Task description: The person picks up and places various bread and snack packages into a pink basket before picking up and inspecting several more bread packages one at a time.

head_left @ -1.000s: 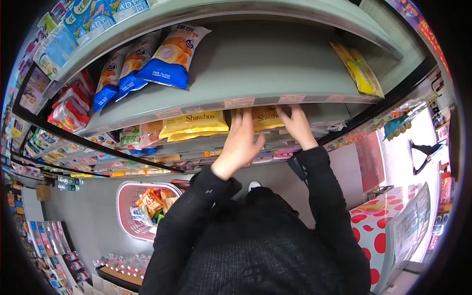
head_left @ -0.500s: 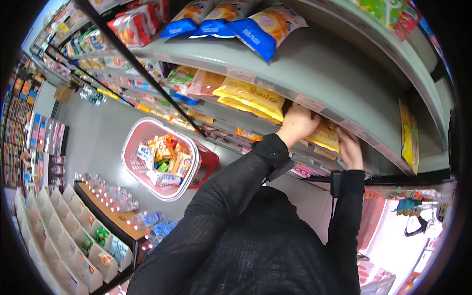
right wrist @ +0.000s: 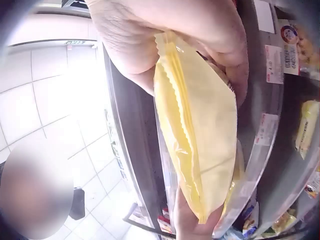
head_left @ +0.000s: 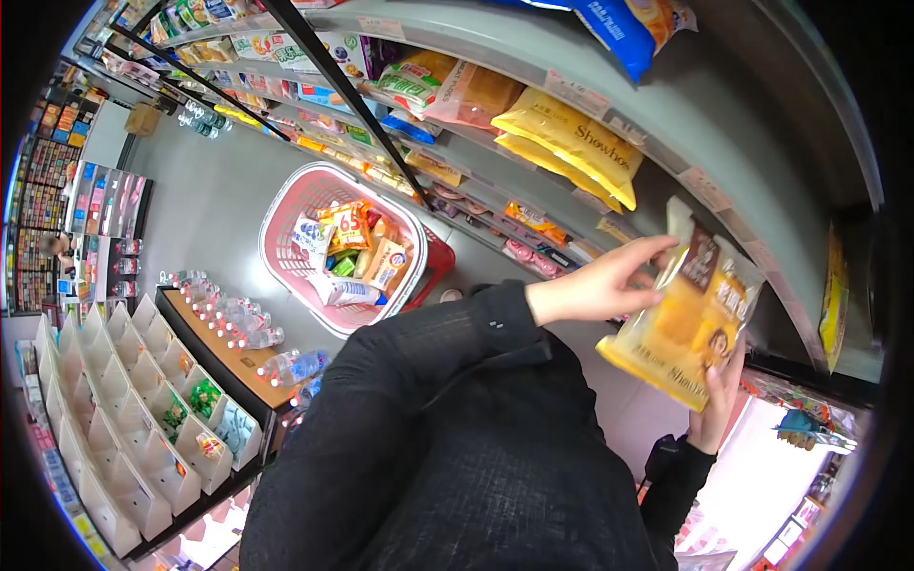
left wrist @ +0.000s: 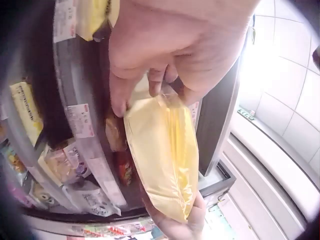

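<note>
A yellow see-through bag of bread (head_left: 690, 319) lettered Showhos is held tilted in front of the shelves. My left hand (head_left: 609, 281) pinches one end between thumb and fingers. At the other end my right hand (head_left: 719, 404) grips it, its fingers partly behind the bag. In the left wrist view the bag's pale back (left wrist: 155, 155) and folded yellow side show between both hands. The right wrist view shows the bag (right wrist: 200, 130) edge-on, with the right hand (right wrist: 180, 40) at its near end and the left hand (right wrist: 197, 217) at its far end.
More yellow Showhos bags (head_left: 571, 143) lie on the shelf beside the held one. A price-tagged shelf edge (head_left: 609, 100) runs just above. On the floor at left stands a pink and white basket (head_left: 276, 224) with several snack packs. Bottles (head_left: 238, 324) stand beyond it.
Both hands have drawn the bag of bread out from the lower shelf, toward the body. The head view has swung so the basket sits nearer the middle.
</note>
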Demonstrator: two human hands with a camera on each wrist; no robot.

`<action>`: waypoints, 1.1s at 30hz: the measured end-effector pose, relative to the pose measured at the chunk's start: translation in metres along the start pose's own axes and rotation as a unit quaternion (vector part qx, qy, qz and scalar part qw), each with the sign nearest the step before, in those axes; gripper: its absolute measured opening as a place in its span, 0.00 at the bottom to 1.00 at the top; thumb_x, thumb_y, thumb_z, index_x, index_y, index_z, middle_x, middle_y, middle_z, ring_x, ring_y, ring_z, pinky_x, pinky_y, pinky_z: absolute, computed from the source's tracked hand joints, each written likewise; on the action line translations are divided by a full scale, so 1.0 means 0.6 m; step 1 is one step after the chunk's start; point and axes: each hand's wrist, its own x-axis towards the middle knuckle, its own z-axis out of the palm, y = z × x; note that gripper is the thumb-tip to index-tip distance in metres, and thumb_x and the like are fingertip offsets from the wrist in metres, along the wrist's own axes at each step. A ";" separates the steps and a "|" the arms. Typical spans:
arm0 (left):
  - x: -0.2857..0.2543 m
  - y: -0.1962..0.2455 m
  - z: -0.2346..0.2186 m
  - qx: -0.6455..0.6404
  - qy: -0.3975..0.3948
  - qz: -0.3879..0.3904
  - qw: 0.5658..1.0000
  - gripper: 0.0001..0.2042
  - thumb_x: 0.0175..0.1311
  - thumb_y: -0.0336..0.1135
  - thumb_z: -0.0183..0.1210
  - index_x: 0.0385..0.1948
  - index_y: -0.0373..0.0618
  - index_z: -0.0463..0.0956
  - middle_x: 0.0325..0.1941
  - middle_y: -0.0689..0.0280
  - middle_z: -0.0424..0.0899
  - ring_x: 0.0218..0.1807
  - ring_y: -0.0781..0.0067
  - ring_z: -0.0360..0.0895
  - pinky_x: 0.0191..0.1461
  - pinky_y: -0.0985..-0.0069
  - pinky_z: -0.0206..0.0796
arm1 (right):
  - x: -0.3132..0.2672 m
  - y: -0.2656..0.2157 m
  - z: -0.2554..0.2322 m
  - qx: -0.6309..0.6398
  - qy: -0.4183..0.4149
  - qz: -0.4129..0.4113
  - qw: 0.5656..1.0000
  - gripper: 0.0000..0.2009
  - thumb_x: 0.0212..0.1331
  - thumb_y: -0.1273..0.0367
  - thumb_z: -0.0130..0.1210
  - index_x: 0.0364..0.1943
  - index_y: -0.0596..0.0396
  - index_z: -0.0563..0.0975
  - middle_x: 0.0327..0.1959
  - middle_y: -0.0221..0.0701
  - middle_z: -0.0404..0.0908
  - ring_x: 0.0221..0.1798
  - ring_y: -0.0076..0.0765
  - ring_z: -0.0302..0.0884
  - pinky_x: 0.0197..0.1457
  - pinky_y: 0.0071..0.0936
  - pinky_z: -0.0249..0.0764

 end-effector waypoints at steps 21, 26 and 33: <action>-0.649 0.055 -0.546 0.026 0.530 -0.220 0.818 0.24 0.56 0.26 0.49 0.55 0.32 0.53 0.55 0.56 0.63 0.56 0.70 0.61 0.56 0.77 0.55 | 0.121 0.409 0.759 -0.051 -0.420 0.211 0.881 0.33 0.45 0.71 0.53 0.57 0.60 0.52 0.52 0.43 0.61 0.56 0.38 0.58 0.56 0.27 0.56; -0.685 0.040 -0.675 0.133 0.515 -0.320 0.784 0.19 0.57 0.23 0.45 0.52 0.31 0.58 0.50 0.57 0.68 0.51 0.70 0.67 0.53 0.78 0.59 | 0.112 0.537 0.857 0.078 -0.431 0.340 0.832 0.30 0.46 0.75 0.50 0.56 0.59 0.54 0.50 0.38 0.65 0.52 0.32 0.63 0.53 0.24 0.59; -0.634 0.007 -0.765 0.262 0.393 -0.350 0.809 0.20 0.54 0.23 0.45 0.52 0.34 0.60 0.51 0.55 0.69 0.53 0.67 0.66 0.55 0.77 0.55 | 0.098 0.506 0.874 0.090 -0.361 0.424 0.826 0.27 0.46 0.75 0.50 0.54 0.58 0.56 0.51 0.34 0.64 0.54 0.28 0.60 0.56 0.22 0.55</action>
